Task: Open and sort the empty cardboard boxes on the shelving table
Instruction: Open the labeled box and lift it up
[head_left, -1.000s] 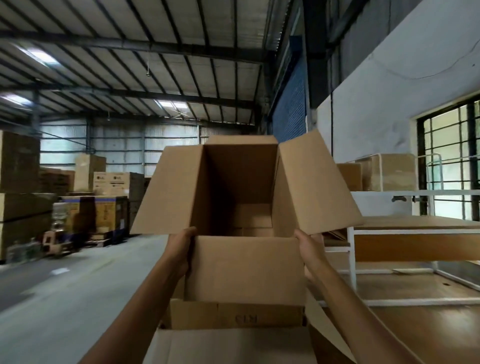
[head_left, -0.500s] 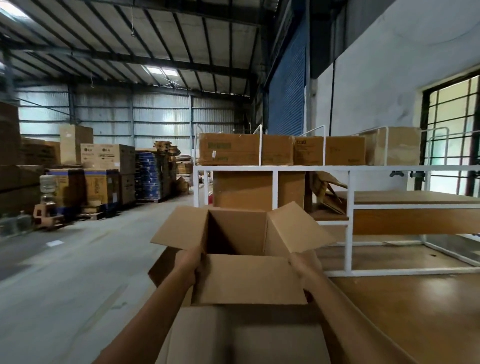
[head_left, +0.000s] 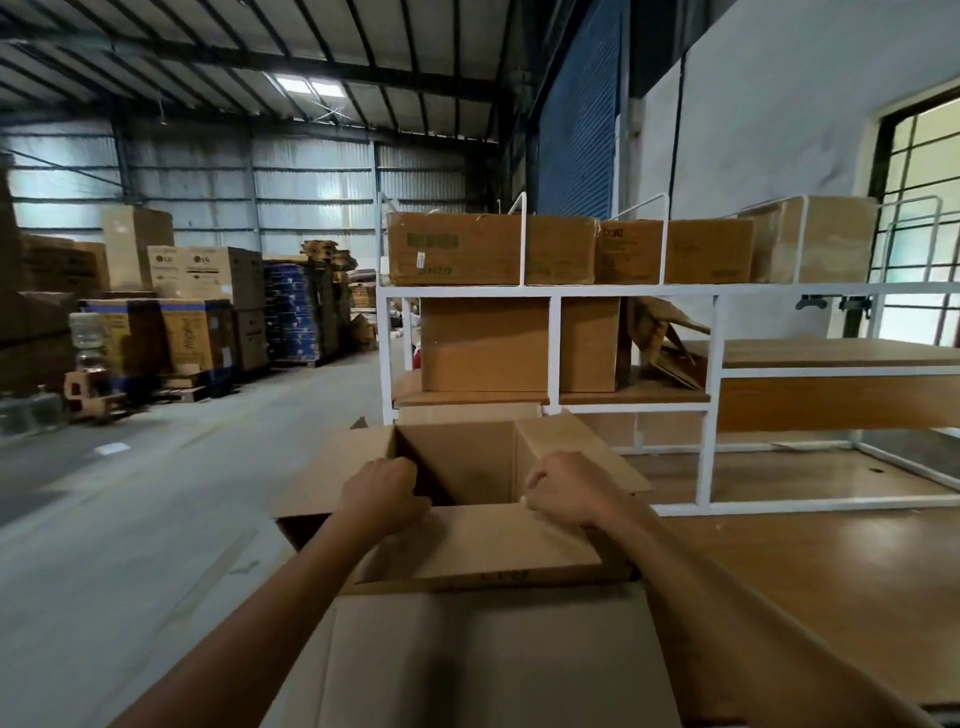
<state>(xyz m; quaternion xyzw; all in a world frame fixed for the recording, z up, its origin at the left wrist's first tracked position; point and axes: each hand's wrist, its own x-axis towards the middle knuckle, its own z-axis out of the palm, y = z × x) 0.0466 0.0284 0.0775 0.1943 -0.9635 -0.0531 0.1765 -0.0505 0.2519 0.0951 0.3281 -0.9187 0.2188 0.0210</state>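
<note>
Hands curled over box rim

Bore a white shelf frame at the far side of the wooden table; held closed cardboard boxes on its top and middle shelves; kept an open box at the near left edge.

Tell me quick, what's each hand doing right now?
Left hand: closed, gripping the box at its near left corner.
Right hand: closed, gripping the box at its near right corner.

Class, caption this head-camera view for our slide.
Left hand and right hand grip an open cardboard box before white shelving.
</note>
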